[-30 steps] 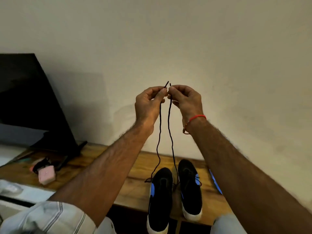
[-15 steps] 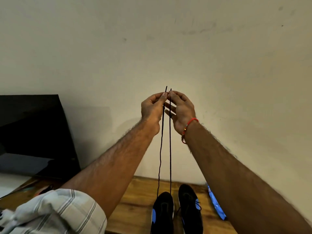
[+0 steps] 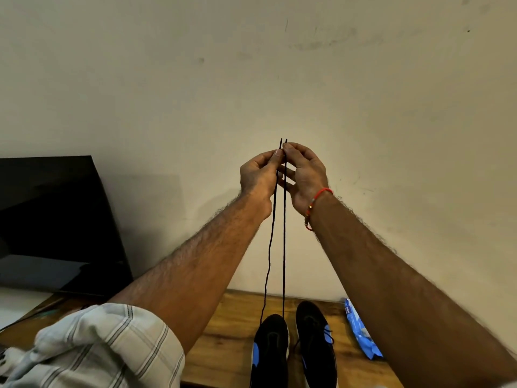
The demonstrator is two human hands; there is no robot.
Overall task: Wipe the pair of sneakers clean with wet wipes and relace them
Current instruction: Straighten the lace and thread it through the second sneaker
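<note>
**Lace ends matched overhead**

Left hand (image 3: 258, 175) and right hand (image 3: 306, 175) each pinch one end of the black shoelace (image 3: 284, 247), tips side by side, likely evening the lengths. Both thin strands drop taut to the left sneaker (image 3: 270, 348) on the bench (image 3: 223, 345); right sneaker (image 3: 316, 345) just beside, already laced.

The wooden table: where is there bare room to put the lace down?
Bare wood shows on the table between the left forearm and the left sneaker. A narrower strip lies between the right sneaker and the wipes pack. The gap between the sneakers is tight.
</note>
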